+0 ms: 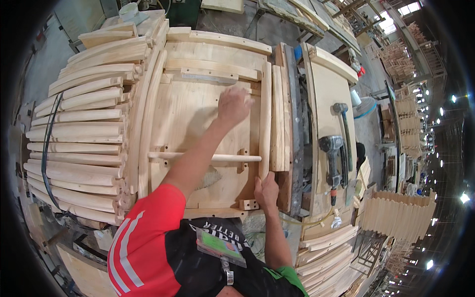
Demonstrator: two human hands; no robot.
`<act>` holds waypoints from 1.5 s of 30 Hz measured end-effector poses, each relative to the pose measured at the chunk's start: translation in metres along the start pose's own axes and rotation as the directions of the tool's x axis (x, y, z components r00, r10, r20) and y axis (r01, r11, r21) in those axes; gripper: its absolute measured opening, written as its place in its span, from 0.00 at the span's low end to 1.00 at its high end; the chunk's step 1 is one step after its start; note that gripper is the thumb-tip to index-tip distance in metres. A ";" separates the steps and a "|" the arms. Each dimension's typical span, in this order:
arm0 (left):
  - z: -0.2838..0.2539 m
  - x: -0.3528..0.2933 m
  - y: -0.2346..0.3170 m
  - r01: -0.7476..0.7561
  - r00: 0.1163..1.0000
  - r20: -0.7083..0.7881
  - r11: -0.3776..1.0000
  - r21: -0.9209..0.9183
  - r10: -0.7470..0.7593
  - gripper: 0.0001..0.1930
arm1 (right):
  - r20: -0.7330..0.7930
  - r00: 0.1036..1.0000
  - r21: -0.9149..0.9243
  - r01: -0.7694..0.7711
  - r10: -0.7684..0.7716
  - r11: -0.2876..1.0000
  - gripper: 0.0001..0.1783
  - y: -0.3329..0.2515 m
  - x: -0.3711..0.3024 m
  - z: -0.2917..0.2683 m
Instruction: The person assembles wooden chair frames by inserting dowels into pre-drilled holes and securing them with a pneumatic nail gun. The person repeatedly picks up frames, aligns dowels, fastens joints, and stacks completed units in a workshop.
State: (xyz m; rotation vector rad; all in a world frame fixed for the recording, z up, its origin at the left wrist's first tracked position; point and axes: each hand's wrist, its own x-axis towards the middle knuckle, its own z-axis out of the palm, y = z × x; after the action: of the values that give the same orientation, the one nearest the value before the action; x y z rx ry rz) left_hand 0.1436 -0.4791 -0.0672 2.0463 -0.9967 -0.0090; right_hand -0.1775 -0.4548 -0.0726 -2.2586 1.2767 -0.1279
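From where I stand, taking the middle of the pale wooden board (180, 106) as the clock's centre, the long wooden rail (265, 114) lies at three o'clock. The person's right hand (267, 192) is at half past four, thumb and fingers closed around the rail's near end. The left hand (235, 105) is at one o'clock, fingers curled and blurred beside the rail's far half; I can't tell whether they pinch anything. A thin round crossbar (235, 158) runs across at six, its right end meeting the rail. As for writing, white lettering crosses the dark shirt front (184, 247) at six, where a clear badge (221, 248) holds a green card with print too small for me to read. Strapped curved slats (74, 131) fill nine o'clock; a hammer (345, 123) lies farther out at three.
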 end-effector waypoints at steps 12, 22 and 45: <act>0.037 0.130 -0.071 -0.166 0.949 0.311 0.917 0.364 0.048 0.24 | 0.027 0.999 -0.031 -0.036 0.037 0.999 0.19 0.000 -0.002 0.005; 0.037 0.116 -0.074 -0.186 0.969 0.214 0.934 0.304 0.123 0.24 | 0.077 0.997 -0.118 0.037 -0.028 0.992 0.19 0.006 -0.001 -0.003; -0.008 0.102 -0.090 -0.116 0.982 0.177 0.954 0.277 0.068 0.45 | 0.060 0.998 -0.396 0.051 -0.030 0.917 0.18 -0.009 -0.018 -0.016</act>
State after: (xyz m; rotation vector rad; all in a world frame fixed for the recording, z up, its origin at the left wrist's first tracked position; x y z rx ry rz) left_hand 0.2745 -0.5107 -0.0906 2.2879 -1.2578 0.0160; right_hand -0.1860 -0.4426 -0.0511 -2.6097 1.3228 0.1946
